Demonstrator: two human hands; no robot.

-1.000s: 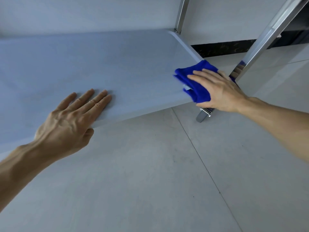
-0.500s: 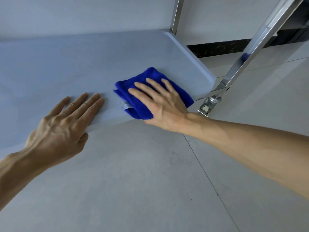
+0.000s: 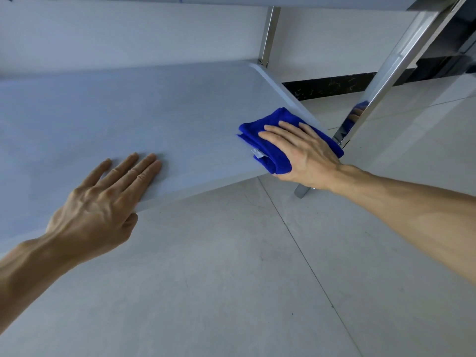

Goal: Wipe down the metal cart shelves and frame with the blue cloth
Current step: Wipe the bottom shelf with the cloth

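right grip [image 3: 304, 153] on cloth [image 3: 260, 132], (beside post [image 3: 381, 83])

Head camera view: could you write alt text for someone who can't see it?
A person's right hand presses a folded blue cloth flat on a metal cart shelf near its right front corner. The left hand rests flat on the shelf's front edge, above a grey tiled floor.

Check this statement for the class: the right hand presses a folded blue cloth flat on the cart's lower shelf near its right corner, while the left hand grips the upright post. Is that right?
One detail is wrong. The left hand grips no post; it lies flat, fingers spread, on the lower shelf. The head view shows this. The right hand does press the blue cloth near the right corner.
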